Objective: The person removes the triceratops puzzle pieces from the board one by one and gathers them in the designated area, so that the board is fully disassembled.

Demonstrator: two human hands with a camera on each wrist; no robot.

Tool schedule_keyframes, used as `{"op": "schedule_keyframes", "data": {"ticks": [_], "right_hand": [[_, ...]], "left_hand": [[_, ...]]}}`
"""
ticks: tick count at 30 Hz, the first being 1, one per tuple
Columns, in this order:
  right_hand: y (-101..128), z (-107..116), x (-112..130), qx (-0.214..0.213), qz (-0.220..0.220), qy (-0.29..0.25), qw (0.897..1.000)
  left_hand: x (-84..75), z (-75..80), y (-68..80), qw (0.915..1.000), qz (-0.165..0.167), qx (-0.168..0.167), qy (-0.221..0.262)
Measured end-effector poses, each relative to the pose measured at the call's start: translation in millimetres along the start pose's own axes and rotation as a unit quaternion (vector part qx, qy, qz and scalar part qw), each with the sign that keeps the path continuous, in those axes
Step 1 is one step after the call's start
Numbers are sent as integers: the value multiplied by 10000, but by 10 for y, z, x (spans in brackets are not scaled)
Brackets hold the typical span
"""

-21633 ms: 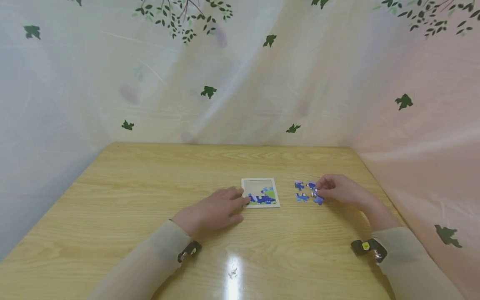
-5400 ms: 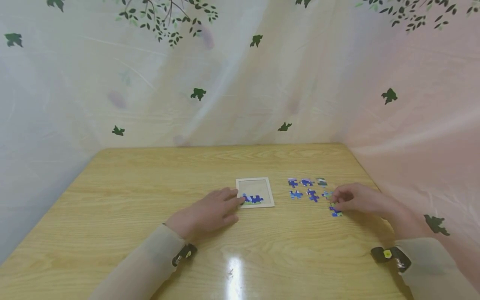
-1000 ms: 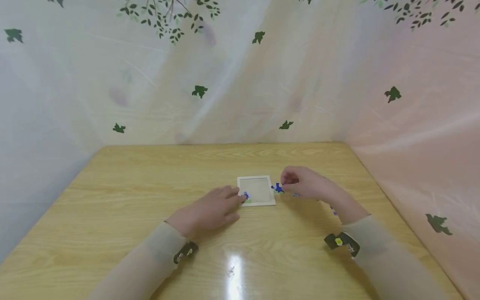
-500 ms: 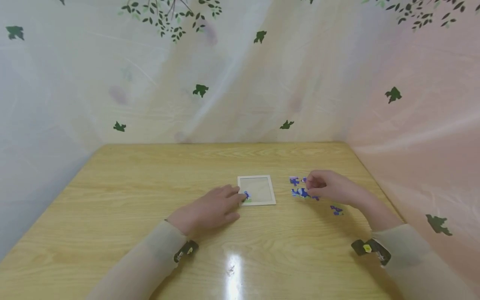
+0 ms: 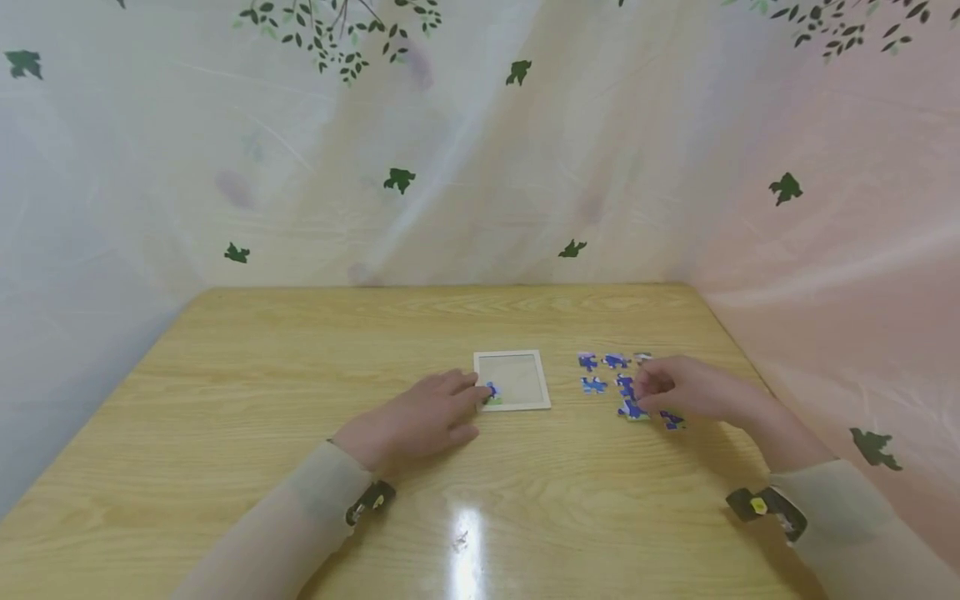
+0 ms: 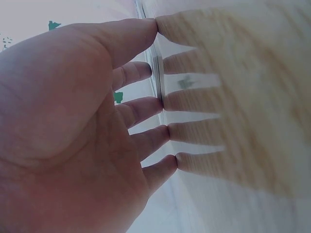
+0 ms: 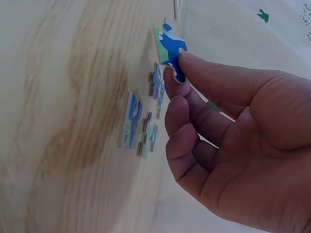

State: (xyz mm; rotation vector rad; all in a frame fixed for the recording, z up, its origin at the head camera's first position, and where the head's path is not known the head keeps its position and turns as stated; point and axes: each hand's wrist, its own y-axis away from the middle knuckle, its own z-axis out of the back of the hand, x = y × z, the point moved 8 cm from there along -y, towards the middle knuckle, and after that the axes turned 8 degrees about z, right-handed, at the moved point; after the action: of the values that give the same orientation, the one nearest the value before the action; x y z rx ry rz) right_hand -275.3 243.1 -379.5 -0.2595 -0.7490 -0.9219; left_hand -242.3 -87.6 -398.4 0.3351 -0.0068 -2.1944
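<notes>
Here the right hand [image 5: 678, 390] is pinching a blue-and-green puzzle piece [image 7: 169, 49] between thumb and forefinger, holding it just above the wooden table [image 5: 300, 367] at the near edge of the loose pieces [image 5: 603, 372]. The wrist view is showing the piece tilted on edge, apparently to keep its face readable while it is carried. The other fingers are curling under the palm, and the forearm is lying low, angled in from the near right.

The left hand [image 5: 420, 417] is resting flat, fingers straight and slightly spread, tips touching the left edge of the white-framed puzzle tray [image 5: 543, 379]; it is gripping nothing and is likely steadying the tray against sliding. One blue piece [image 5: 491, 390] is sitting in the tray's near-left corner, beside those fingertips. The loose pieces are lying in rough rows right of the tray, apart from it.
</notes>
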Motion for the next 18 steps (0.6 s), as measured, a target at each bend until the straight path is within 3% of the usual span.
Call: {"op": "schedule_keyframes", "data": {"ticks": [18], "right_hand": [[17, -66, -54, -98, -123, 437, 9989]], "left_hand": [[-6, 9, 5, 10000, 9, -6, 53]]}}
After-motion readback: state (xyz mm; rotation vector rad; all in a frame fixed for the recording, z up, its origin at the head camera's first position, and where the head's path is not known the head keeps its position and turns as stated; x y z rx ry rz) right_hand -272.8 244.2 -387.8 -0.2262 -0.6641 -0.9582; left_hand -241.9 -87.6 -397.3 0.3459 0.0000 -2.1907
